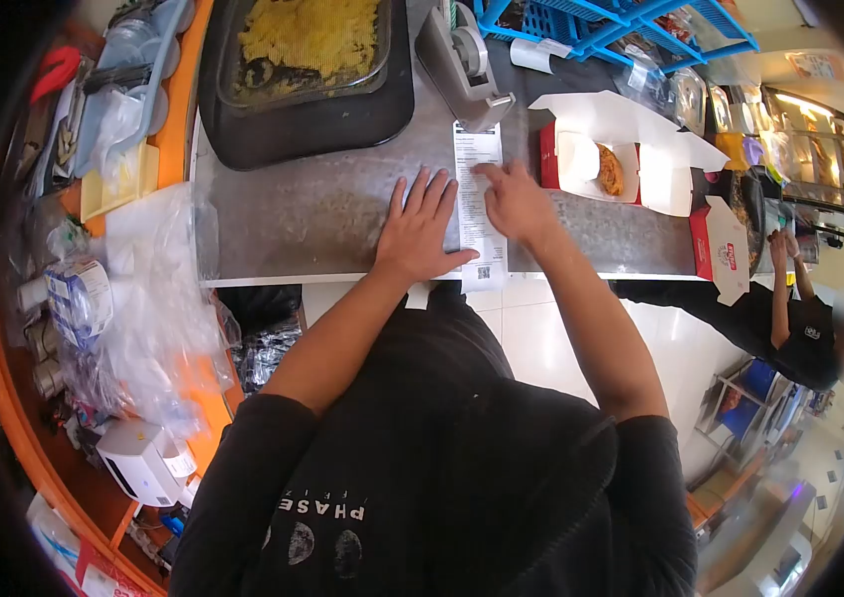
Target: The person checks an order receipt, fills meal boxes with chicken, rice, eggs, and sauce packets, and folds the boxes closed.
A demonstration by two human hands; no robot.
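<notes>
A long printed receipt [483, 214] lies on the grey metal counter [283, 224], its lower end hanging slightly over the front edge. My left hand [422, 224] rests flat beside it with fingers spread, the thumb reaching onto the paper. From the other side, my right hand [519, 202] touches the receipt's upper part with an outstretched index finger, the other fingers partly curled. Neither hand holds anything. Just beyond the paper stands a grey tape dispenser [457, 75]. Right of my right hand, an open red-and-white box [566, 159] contains a browned piece of food [610, 171].
A black tray [308, 139] carries a glass dish [382, 75] of yellow food at the back left. Blue plastic baskets [621, 25] stand at the back. Clear plastic bags [158, 298] hang at the left. Another person [805, 328] stands at the far right.
</notes>
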